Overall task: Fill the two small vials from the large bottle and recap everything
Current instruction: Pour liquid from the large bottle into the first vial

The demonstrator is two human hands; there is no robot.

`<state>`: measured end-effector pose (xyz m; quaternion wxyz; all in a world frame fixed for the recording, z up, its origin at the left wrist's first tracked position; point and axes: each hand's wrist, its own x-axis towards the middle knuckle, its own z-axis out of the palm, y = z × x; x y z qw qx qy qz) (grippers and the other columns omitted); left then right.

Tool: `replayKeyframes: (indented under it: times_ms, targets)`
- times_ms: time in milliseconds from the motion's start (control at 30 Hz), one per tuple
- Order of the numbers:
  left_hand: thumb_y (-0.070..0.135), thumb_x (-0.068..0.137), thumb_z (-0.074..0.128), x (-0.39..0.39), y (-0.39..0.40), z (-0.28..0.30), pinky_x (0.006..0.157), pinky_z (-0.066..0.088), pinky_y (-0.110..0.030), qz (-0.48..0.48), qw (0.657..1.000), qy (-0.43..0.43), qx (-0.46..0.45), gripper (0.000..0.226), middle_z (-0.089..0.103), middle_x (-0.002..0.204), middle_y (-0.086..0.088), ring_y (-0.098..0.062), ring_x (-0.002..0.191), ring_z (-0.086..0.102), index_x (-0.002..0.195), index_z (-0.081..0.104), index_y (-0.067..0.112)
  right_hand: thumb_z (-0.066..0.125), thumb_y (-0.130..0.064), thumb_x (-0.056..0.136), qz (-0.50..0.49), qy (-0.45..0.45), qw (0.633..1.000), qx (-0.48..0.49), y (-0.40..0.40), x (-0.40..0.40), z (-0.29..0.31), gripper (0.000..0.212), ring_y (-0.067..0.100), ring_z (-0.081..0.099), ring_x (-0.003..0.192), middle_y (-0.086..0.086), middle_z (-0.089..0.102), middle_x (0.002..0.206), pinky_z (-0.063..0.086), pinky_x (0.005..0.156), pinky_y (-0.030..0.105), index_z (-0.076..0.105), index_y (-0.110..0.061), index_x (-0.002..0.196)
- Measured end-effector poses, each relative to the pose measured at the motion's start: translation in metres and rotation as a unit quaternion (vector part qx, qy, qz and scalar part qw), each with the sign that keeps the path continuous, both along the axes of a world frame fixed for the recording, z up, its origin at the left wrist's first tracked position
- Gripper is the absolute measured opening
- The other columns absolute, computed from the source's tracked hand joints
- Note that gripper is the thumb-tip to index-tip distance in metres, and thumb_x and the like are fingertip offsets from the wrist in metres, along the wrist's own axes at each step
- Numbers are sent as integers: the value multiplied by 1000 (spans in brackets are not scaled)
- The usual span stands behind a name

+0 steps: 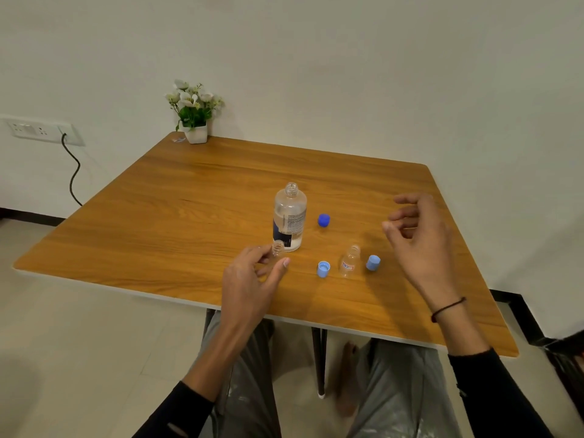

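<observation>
A large clear bottle (290, 216) stands uncapped and upright mid-table, partly filled with clear liquid. Its dark blue cap (324, 220) lies to its right. My left hand (252, 279) grips a small clear vial (278, 248) just in front of the bottle; only the vial's open neck shows. A second small vial (350, 261) with a red-and-white label stands uncapped to the right. One light blue cap (323, 269) lies to its left, open side up, and another light blue cap (373, 263) lies to its right. My right hand (417, 235) hovers above the table, fingers apart, holding nothing.
The wooden table (189, 197) meets the wall at the back. A white pot of flowers (194, 112) stands at its far left corner. A wall socket with a black cable (74, 172) is on the left. My knees show under the near edge.
</observation>
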<state>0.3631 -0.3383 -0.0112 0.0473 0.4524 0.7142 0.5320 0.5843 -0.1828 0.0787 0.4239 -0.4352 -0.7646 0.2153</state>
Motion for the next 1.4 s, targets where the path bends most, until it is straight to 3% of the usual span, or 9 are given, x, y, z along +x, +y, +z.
replayKeyframes:
  times_ms: [133,233,367,500,600,833,967,1233,1400]
  targets:
    - [27,98,76,-8,1,2,71,54,-5,11,1000,-4,0,38,68,109,4,-5,98,64,132,71,11,78,-10,90,57,105,992,-35,-30,-56,5,39,2,67,89,-4,68,101,57,75,15,59,-16,123]
    - [27,100,75,-13,1,5,67,49,-2,17,1000,-2,9,33,68,106,6,0,98,63,130,72,15,84,-22,87,85,57,990,-101,-35,-98,-7,66,7,62,113,-1,62,128,57,96,26,47,-22,141]
    - [30,99,75,-23,0,6,65,50,-4,24,999,-22,17,37,73,109,3,-8,103,68,133,71,16,89,-34,80,95,35,981,-163,-33,-139,-30,101,21,38,148,1,39,160,41,118,43,25,-25,157]
    - [29,97,79,-28,-1,11,67,53,-5,27,996,-67,45,38,74,112,10,8,106,66,132,66,28,89,-30,82,78,53,985,-147,-30,-159,-48,85,23,55,131,0,54,143,51,104,39,35,-22,147]
    - [27,97,79,-31,2,14,65,52,-5,26,996,-64,58,32,74,109,8,5,103,68,124,64,33,86,-28,85,79,62,988,-114,-29,-162,-53,70,20,60,120,-4,57,134,54,99,42,43,-22,141]
    - [31,100,74,-49,15,31,69,53,-7,26,997,-38,67,34,71,106,11,1,103,67,133,69,23,86,-32,86,113,36,992,-49,-25,-158,-56,77,19,52,134,-2,55,147,47,111,40,45,-23,151]
    - [31,102,73,-56,26,41,71,56,-7,12,996,-40,74,36,72,108,5,-8,104,68,137,68,24,83,-36,87,109,-13,994,0,-22,-154,-50,79,15,47,132,-5,53,147,40,98,29,42,-31,154]
    - [32,102,72,-57,26,43,69,55,-9,9,997,-28,66,38,73,108,4,-11,104,68,138,70,21,82,-33,89,112,-76,989,53,-21,-148,-36,77,21,45,128,-2,54,146,52,97,54,44,-34,156]
    - [32,102,72,-57,25,42,72,62,-19,9,998,-22,52,38,73,107,5,-12,104,67,138,70,22,85,-27,86,108,-110,985,83,-16,-143,-32,80,23,46,127,-2,56,143,53,93,58,45,-34,155]
